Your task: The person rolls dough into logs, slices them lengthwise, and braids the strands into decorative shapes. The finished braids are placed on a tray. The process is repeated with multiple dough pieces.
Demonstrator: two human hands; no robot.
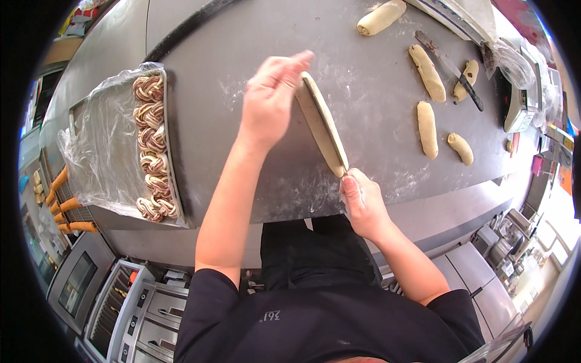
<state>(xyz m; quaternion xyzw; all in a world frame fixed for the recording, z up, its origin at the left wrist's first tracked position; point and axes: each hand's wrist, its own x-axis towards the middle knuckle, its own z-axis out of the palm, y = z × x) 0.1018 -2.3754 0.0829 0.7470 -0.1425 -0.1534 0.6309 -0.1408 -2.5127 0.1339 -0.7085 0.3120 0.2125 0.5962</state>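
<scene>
A long roll of pale dough [318, 131] lies slanted on the steel worktable in front of me. Along its length runs a narrow dark strip, which looks like a long thin blade [324, 118] seen nearly edge-on. My right hand [361, 199] is closed at the near end of the dough, around what seems to be the blade's handle; the fingers hide most of it. Beside the far end is my left hand [272, 95], slightly blurred, its fingers extended and nothing visible in it. Whether its fingertips touch the dough or blade cannot be told.
Left, a metal tray [174, 181] lined with plastic film holds several braided, brown-streaked dough pieces [152, 139]. Right lie several dough rolls [427, 129] and a black-handled knife [472, 93], its handle across a small dough piece. A scale [522, 106] stands beyond; flour dusts the worktable [218, 149].
</scene>
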